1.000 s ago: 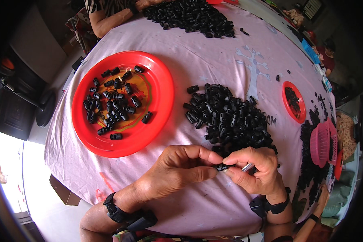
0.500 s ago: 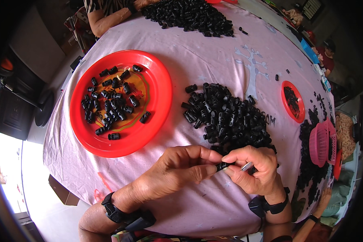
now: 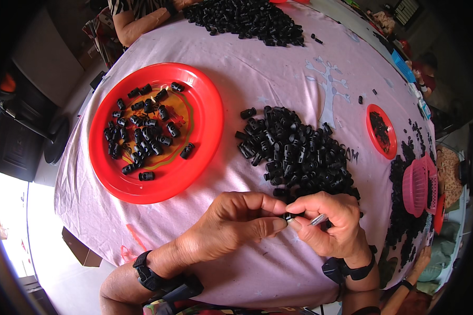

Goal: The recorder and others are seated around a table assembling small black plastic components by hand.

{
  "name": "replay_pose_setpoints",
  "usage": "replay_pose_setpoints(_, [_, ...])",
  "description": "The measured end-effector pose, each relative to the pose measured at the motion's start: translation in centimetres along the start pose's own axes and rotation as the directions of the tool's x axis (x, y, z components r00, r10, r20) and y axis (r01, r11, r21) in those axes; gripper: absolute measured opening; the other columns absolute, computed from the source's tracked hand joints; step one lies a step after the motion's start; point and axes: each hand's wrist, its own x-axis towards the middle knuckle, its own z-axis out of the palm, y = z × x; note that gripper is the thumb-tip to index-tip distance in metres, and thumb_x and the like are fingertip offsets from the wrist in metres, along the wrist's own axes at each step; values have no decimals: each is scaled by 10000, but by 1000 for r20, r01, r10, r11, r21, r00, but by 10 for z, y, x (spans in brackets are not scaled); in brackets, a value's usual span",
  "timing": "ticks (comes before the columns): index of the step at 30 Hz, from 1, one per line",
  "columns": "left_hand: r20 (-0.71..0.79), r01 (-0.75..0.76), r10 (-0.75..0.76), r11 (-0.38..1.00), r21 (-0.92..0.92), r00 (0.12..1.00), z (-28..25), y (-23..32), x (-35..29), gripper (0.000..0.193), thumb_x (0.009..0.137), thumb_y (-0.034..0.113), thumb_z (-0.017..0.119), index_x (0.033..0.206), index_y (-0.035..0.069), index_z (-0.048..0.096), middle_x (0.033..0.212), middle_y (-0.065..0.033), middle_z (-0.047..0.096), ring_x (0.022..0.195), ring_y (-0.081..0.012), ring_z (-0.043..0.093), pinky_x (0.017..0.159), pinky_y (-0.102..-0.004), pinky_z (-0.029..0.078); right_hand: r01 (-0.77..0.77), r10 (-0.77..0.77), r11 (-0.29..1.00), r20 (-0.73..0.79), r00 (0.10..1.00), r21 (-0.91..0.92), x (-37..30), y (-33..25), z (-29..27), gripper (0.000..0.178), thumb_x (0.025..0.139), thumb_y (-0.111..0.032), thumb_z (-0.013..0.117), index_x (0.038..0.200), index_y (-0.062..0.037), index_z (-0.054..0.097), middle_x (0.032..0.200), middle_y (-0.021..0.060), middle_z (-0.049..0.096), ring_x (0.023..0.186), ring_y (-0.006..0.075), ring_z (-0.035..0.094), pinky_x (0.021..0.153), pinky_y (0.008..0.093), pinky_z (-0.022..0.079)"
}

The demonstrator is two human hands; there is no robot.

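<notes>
In front of me, my left hand (image 3: 235, 224) pinches a small black cord lock (image 3: 288, 216) between thumb and forefinger. My right hand (image 3: 328, 223) closes its thumb and forefinger on the other end of the same piece. A slim silvery metal piece (image 3: 318, 219) pokes out between the right fingers; its full shape is hidden. Just beyond my hands lies a heap of black cord locks (image 3: 294, 152). A red round plate (image 3: 205, 157) on the left carries more of them, loosely spread over its patterned middle.
A pink cloth (image 3: 236, 68) covers the table. Another black heap (image 3: 247, 21) lies at the far side, near a person's arm (image 3: 142, 26). To the right are a small red plate (image 3: 370, 123), a pink basket (image 3: 415, 186), scattered black parts (image 3: 404, 231) and another person's hand (image 3: 421, 260).
Both hands stay together on the cord lock, with only slight finger shifts. The whole view has moved a little; nothing is let go or picked up.
</notes>
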Motion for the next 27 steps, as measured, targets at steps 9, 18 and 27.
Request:
replay_pose_setpoints(9, [-37,-124,133,973,195,990,2,-12,0,285,919,102,593,1160,-49,573,931,-9,626,875,-34,520,779,-206,459,-49,49,999,-24,999,4,0,0,1,174,781,4,649,952,5,616,755,80,660,655,127,657,598,246,545])
replay_pose_setpoints(18, [22,-96,94,989,109,995,0,-7,1,306,923,88,578,1202,-33,553,979,-40,646,870,-72,559,781,-226,474,-82,83,993,-12,996,81,0,1,-1,172,808,9,599,979,24,611,762,72,649,700,122,663,630,241,544])
replay_pose_setpoints(27, [37,3,-2,999,-40,999,-5,-5,0,303,907,89,587,1194,-4,565,1021,-77,657,867,-103,609,713,-216,483,-77,81,993,-44,996,85,0,0,2,204,794,-40,664,982,20,610,752,60,641,634,112,651,553,232,529])
